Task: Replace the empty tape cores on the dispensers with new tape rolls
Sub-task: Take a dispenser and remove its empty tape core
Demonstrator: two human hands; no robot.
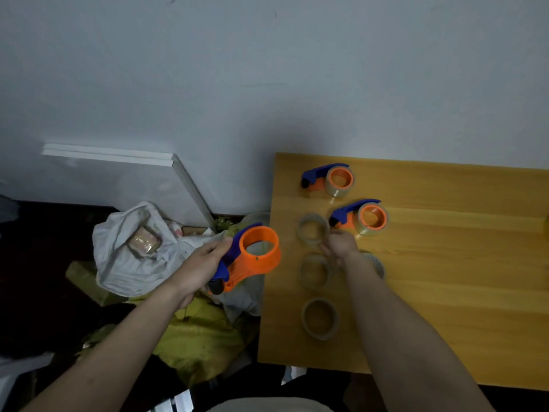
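My left hand (199, 263) grips an orange and blue tape dispenser (252, 257) by its handle, held off the table's left edge; its orange drum is bare. My right hand (341, 245) rests on the wooden table (445, 278), fingers pinching the rim of a clear tape roll (312, 230). Two more clear tape rolls lie in a column nearer me: a middle roll (315, 271) and a near roll (320, 319). Two dispensers loaded with tape stand at the back, the far dispenser (329, 179) and the closer dispenser (361, 217), just beyond my right hand.
Left of the table, on the floor, a white bag (133, 248) holds a packaged item, with a yellow-green bag (202, 337) below it. A white board (118, 173) leans on the wall. The table's left edge runs beside the roll column.
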